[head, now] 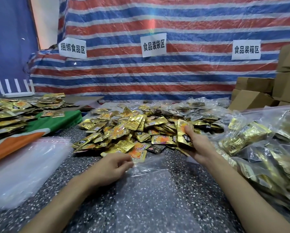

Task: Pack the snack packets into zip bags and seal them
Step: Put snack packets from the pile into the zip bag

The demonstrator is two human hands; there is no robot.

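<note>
Bench centre: loose heap of gold snack packets (124, 128), spreading toward the far edge. At the heap's right side the right grip (198, 147) is curled round a stack of gold packets (183, 133), thumb across the front face, with the stack tilted up just above the heap.

On the heap's near side the left grip (114, 165) has its fingers curled, pinching the far-left corner of a clear zip bag (151, 185). That bag lies flat on the speckled bench (183, 207) between the two forearms. One packet with an orange print (139, 155) sits just past the left fingertips at the bag's far edge. Cannot tell if it's in the mouth or on top of the film.

Left edge: stack of empty zip bags (28, 165), red seal strip at the far end. Behind it is a green/white/orange cloth (56, 121) with a second pile of gold packets (6, 113) on it. White router (16, 93), antennas up, stands at the far-left corner.

Right edge: filled zip bags (246, 137) in a heap, gold packets visible through the film. More bagged packets (199, 105) lie along the far edge behind the loose heap. Brown cardboard boxes (258, 91) are stacked at the far-right corner.

Behind the bench: red/white/blue striped tarp (124, 73) carrying three white paper signs (153, 44) with Chinese text.
</note>
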